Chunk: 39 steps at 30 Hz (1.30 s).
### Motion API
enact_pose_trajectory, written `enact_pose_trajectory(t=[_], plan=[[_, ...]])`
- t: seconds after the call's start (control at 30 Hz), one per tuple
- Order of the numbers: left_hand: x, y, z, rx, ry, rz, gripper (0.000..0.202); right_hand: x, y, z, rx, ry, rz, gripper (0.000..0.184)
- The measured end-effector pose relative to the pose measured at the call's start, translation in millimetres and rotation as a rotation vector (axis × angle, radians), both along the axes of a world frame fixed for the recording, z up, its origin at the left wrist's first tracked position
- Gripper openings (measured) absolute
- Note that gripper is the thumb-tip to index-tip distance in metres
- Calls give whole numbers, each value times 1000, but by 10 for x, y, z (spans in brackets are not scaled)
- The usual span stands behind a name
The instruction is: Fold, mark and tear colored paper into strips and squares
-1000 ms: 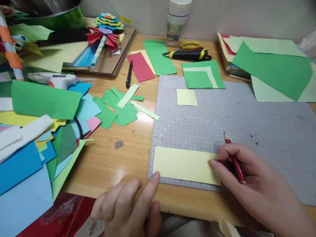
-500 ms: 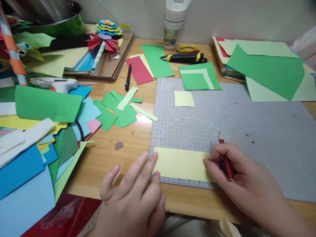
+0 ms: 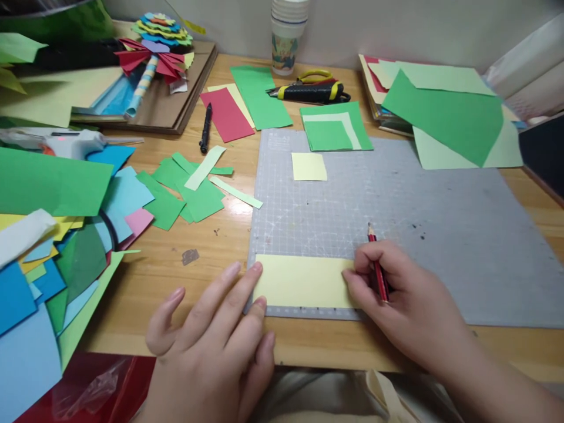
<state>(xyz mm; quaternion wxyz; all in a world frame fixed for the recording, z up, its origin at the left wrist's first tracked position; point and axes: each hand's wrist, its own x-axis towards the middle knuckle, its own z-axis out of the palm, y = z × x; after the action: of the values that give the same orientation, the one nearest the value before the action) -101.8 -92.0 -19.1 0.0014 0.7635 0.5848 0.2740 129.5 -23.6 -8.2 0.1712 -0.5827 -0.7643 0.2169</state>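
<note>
A pale yellow paper strip (image 3: 304,281) lies along the near left corner of the grey cutting mat (image 3: 440,235). My left hand (image 3: 215,335) rests on the wooden table with its fingers stretched out, the fingertips touching the strip's left end. My right hand (image 3: 405,299) is closed round a red pencil (image 3: 378,264) whose point sticks up, and its fingertips press on the strip's right end.
A small yellow square (image 3: 309,166) and green sheets (image 3: 335,126) lie at the mat's far edge. A utility knife (image 3: 312,92), scissors, a black pen (image 3: 205,129), a cup stack (image 3: 286,41), a glue gun (image 3: 66,141) and heaps of coloured paper (image 3: 53,235) surround the mat.
My left hand has come forward from the table edge and laid its fingers on the strip's left end. The view has shifted slightly; my right hand keeps the pencil on the strip.
</note>
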Motion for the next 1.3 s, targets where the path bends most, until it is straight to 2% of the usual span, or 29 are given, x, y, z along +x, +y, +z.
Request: enact_pose_trajectory(t=[0.8, 1.1, 1.3], plan=[[24, -7, -47, 38, 4, 5, 15, 13, -9, 8, -10, 4, 20, 13], [9, 4, -47, 46, 33, -10, 31, 7, 1, 3, 13, 10, 28, 14], [19, -1, -19, 27, 22, 1, 30, 15, -9, 7, 4, 23, 28, 15]])
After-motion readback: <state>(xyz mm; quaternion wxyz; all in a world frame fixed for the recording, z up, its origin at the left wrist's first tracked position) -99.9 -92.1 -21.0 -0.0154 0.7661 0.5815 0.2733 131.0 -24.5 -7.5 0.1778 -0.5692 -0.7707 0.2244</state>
